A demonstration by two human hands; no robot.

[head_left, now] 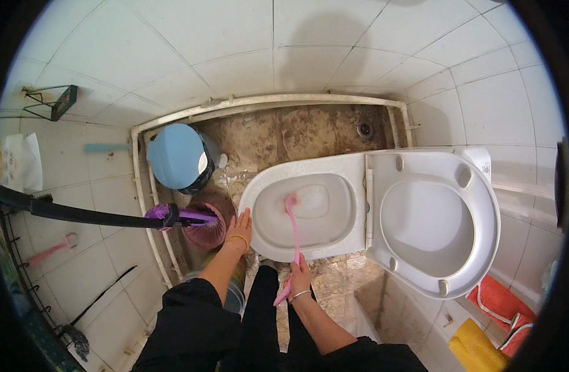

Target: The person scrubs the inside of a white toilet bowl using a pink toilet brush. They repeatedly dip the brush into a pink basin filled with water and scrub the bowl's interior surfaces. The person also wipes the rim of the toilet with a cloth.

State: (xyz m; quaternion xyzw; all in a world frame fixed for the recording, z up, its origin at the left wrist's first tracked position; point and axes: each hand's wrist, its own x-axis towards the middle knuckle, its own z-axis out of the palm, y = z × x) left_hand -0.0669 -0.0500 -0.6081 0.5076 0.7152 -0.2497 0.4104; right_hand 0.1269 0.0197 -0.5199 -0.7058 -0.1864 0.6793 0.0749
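Note:
My right hand (pixel 301 279) is closed around the handle of a pink toilet brush (pixel 294 232). The brush's head lies inside the bowl of a white toilet (pixel 307 256), over the water. My left hand (pixel 239 231) rests with its fingers spread on the bowl's front rim, at the left, and holds nothing. The toilet's seat and lid (pixel 486 223) are raised at the right. Just left of my left hand stands a pink ribbed bucket or bin (pixel 205 237), with a purple and black mop-like tool (pixel 173 217) reaching over it.
A bin with a blue lid (pixel 175 156) stands at the upper left. White pipes (pixel 294 98) run along the wall behind the toilet. A floor drain (pixel 364 129) lies beyond the toilet. Red cloth (pixel 500 295) and yellow cloth (pixel 475 346) hang at the lower right. A container (pixel 234 297) stands beside my left forearm.

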